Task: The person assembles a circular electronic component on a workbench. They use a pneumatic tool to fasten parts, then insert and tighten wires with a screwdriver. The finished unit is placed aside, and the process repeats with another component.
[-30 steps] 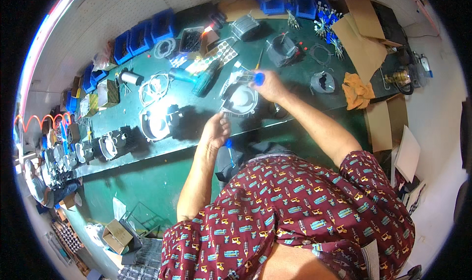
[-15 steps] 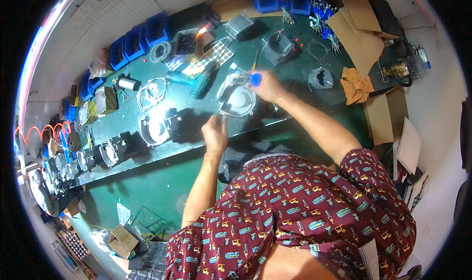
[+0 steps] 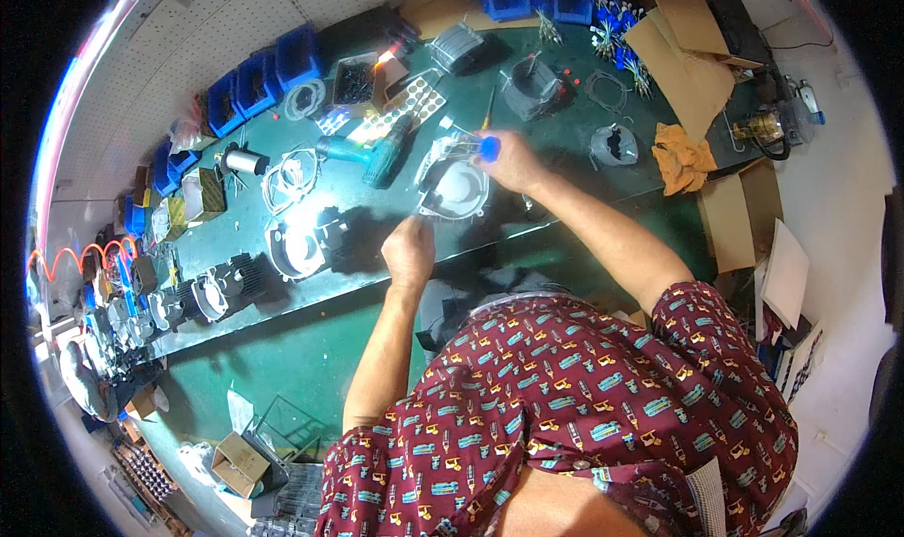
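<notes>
The left hand [image 3: 410, 252] has turned into a more closed fist.

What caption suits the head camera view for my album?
Right hand holding a blue part by a grey housing, left hand closed nearby, teal drill on green workbench.

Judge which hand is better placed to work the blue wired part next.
Right, most likely: the right hand holds the blue wired part by the grey housing's upper right. The left hand is curled near its lower edge.
</notes>
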